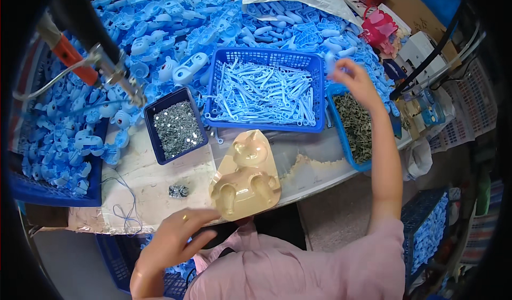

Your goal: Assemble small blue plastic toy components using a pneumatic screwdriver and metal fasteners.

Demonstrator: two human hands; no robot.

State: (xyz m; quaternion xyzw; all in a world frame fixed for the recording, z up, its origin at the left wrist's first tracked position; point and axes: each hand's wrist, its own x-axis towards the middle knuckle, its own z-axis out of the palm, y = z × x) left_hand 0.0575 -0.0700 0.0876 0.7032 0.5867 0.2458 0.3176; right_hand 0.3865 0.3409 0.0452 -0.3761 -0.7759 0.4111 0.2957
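A tan, glossy moulded tray [248, 185] with animal-shaped hollows lies at the table's front edge. Just beyond its lower left corner, my left hand [178, 236] hovers with thumb and fingers apart, holding nothing. My right hand [358, 84] is stretched out to the far right, above a blue bin [366, 166] of small dark metal parts. Its fingers, slightly blurred, are closed on a light blue plastic piece [329, 64] at the edge of the heap. The piece's exact shape is hard to make out.
A blue basket [266, 125] of light blue link-like parts stands mid-table, beside a dark bin [176, 128] of screws. A heap of blue plastic shells [176, 20] covers the back. An orange-and-black power screwdriver [80, 65] hangs at left. A small dark bundle [178, 191] lies in front.
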